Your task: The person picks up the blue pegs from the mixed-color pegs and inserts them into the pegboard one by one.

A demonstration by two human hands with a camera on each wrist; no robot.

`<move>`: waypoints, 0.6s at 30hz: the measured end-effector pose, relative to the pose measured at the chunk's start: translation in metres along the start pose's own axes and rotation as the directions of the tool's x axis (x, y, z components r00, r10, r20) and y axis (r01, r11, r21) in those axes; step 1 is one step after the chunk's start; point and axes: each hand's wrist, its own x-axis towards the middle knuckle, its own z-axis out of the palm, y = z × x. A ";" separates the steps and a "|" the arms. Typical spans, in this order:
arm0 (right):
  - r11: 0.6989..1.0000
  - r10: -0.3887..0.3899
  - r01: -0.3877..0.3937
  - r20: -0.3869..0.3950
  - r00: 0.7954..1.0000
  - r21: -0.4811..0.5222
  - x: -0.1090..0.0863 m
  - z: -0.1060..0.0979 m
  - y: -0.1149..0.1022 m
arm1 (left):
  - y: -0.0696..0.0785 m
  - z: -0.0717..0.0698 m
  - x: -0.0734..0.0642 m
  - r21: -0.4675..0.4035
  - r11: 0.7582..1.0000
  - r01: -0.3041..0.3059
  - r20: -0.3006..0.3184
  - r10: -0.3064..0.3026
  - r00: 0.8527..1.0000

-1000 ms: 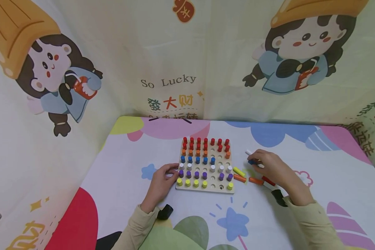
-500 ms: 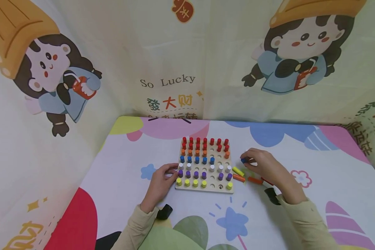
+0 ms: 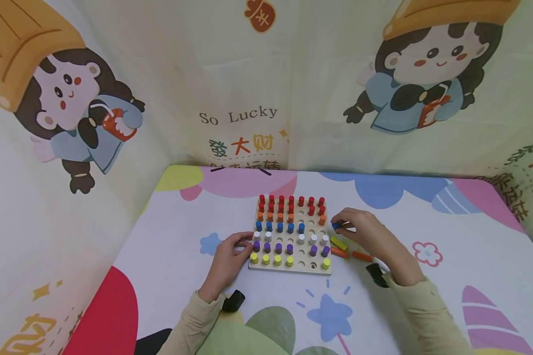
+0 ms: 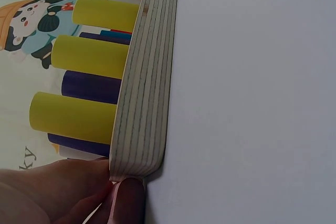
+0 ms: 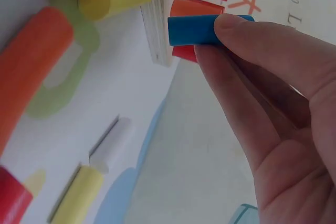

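A pale wooden pegboard (image 3: 293,267) lies flat on the table, with rows of red, orange, blue, white, purple and yellow pegs standing in its holes. Several holes toward its right side hold no peg. My left hand (image 3: 226,259) rests at the board's left edge; in the left wrist view its fingertips meet the layered edge near a corner, close to a yellow peg (image 4: 73,119). Between thumb and fingers, my right hand (image 3: 366,234) pinches a blue peg (image 5: 194,30) just off the board's right edge, near the orange peg (image 3: 322,220) on that side.
Loose pegs lie right of the board: a yellow peg (image 3: 338,243), an orange peg (image 3: 339,253) beside it and another orange peg (image 3: 362,256). A white peg (image 5: 111,144), a yellow one (image 5: 79,195) and a red one (image 5: 13,198) show in the right wrist view. A printed curtain (image 3: 320,98) hangs behind.
My right hand has moved left with the blue peg, from above the loose pegs to beside the board's right edge. The left hand stays at the board's left edge.
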 end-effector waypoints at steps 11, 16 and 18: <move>0.998 -0.046 0.047 -0.017 0.999 0.049 0.008 0.008 -0.008 | -0.002 0.000 0.001 -0.008 1.000 -0.018 0.003 0.018 1.000; 0.996 -0.050 0.051 -0.013 0.999 0.072 0.011 0.010 -0.010 | -0.003 0.000 0.002 -0.007 1.000 -0.020 0.003 0.020 1.000; 0.995 -0.052 0.053 -0.013 0.999 0.080 0.013 0.011 -0.011 | -0.002 0.000 0.002 -0.005 1.000 -0.013 0.002 0.013 1.000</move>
